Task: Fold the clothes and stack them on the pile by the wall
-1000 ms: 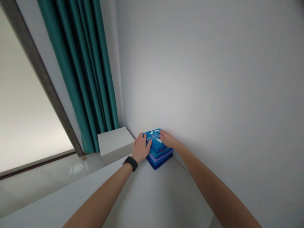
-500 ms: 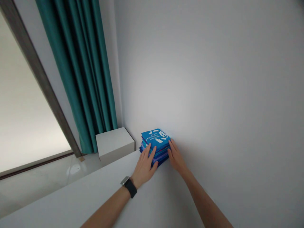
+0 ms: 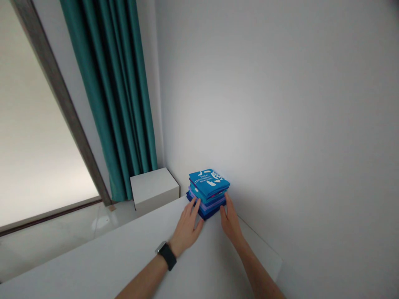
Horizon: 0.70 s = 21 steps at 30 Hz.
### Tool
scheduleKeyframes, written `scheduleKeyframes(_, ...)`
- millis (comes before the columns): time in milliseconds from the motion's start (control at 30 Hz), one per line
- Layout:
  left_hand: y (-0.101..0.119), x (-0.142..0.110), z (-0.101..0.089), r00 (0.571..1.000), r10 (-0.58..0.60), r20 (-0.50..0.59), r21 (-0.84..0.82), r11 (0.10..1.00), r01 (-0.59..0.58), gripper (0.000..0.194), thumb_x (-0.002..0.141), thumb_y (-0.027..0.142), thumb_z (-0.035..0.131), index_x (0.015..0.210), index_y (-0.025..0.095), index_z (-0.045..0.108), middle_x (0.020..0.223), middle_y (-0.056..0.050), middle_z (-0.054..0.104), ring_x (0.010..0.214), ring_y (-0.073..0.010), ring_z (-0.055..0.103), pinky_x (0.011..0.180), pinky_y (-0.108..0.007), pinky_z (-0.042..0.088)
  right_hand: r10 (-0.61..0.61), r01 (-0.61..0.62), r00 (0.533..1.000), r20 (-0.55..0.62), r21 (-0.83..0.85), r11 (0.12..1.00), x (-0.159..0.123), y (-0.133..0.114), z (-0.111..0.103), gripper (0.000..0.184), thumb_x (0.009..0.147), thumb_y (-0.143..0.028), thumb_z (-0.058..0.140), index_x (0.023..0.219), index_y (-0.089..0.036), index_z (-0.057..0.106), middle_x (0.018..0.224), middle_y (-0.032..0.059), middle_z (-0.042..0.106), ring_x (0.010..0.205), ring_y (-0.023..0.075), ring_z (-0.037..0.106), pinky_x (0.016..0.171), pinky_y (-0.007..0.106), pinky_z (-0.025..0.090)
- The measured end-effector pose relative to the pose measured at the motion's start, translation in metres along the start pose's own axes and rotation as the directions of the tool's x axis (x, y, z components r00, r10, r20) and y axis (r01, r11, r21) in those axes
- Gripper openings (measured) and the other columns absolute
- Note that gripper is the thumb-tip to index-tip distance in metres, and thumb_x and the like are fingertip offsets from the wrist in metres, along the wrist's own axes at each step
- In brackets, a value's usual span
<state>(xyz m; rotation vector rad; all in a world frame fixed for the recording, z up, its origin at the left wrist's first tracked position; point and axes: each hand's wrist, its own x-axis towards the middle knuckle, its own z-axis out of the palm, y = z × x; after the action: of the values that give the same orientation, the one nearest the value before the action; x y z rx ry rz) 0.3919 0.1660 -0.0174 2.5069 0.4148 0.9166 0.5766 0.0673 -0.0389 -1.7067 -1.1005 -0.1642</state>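
Observation:
A stack of folded blue, teal and purple cloths sits at the far corner of a white table, close to the wall. The top cloth is bright blue with white print. My left hand lies on the table with fingers stretched out, its fingertips touching the stack's near left side. My right hand has its fingers straight too, resting against the stack's near right side. A dark watch is on my left wrist. Neither hand holds anything.
A white box-shaped block stands on the floor just left of the table's far end. Teal curtains hang behind it beside a large frosted window. A plain white wall runs along the table's right side.
Both hands have slid back off the top of the stack toward me and now rest at its near sides, low on the table. The stack stays in place.

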Motion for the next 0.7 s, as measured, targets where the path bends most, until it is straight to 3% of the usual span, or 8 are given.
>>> scheduleKeyframes(200,0.002,-0.007,-0.008,0.998,-0.061,-0.011,-0.122,0.991,0.059,0.062,0.091,0.023,0.045,0.149,0.021,0.024,0.147,-0.014,0.038,0.136,-0.0269,0.035,0.112,-0.052,0.031,0.040,-0.038,0.999,-0.026,0.054,0.998,-0.026,-0.021,0.016,0.053,0.096,-0.034,0.034,0.146,-0.018,0.030,0.148,0.0136,0.039,0.136,0.0245,0.036,0.112,0.049,0.030)
scheduleKeyframes(400,-0.023,-0.042,-0.008,0.984,-0.180,0.002,-0.185,0.967,0.177,0.058,0.087,0.019,0.046,0.143,0.018,0.033,0.130,-0.014,0.054,0.115,-0.0239,0.054,0.103,-0.049,0.042,0.054,-0.067,0.994,0.100,0.128,0.990,-0.079,-0.032,0.049,0.053,0.094,-0.025,0.036,0.146,-0.021,0.028,0.146,0.0114,0.040,0.134,0.0230,0.039,0.111,0.047,0.033)
scheduleKeyframes(567,-0.036,-0.062,-0.013,0.971,-0.240,-0.015,-0.192,0.953,0.233,0.039,0.087,0.020,0.045,0.125,0.018,0.053,0.111,-0.011,0.064,0.103,-0.0226,0.060,0.096,-0.045,0.047,0.052,-0.076,0.981,0.185,0.127,0.989,-0.085,-0.036,0.057,0.056,0.089,-0.019,0.037,0.145,-0.021,0.030,0.140,0.0119,0.046,0.130,0.0233,0.045,0.109,0.048,0.036)
scheduleKeyframes(700,-0.035,-0.066,-0.020,0.960,-0.276,-0.044,-0.219,0.940,0.261,0.032,0.087,0.020,0.044,0.115,0.017,0.059,0.103,-0.010,0.066,0.097,-0.0216,0.062,0.091,-0.042,0.049,0.050,-0.076,0.974,0.220,0.113,0.991,-0.084,-0.037,0.059,0.058,0.086,-0.019,0.038,0.144,-0.019,0.034,0.140,0.0122,0.047,0.129,0.0241,0.045,0.110,0.048,0.035)
